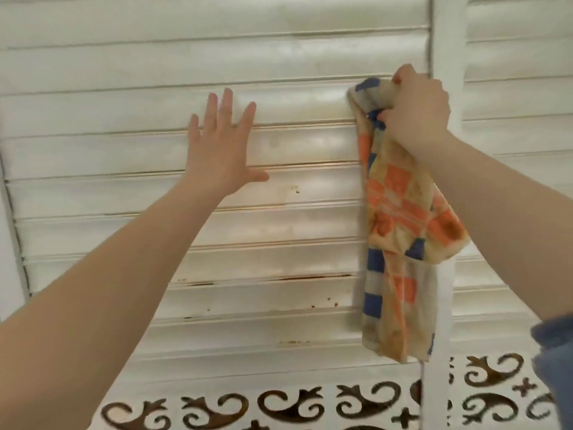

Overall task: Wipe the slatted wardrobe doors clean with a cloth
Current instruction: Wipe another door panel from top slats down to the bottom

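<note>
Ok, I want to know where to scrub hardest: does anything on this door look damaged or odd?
Yes. Brown specks dot the lower slats, and a dark streak runs along one slat edge, like grime or chipped paint. The cloth gripped by the right hand is itself brown-stained.

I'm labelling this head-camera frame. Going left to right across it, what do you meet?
The left hand flat on the left door's slats, checked cloth, white stile between the doors, right door's slats. The right hand grips the cloth's top and overlaps it, so unplaced.
</note>
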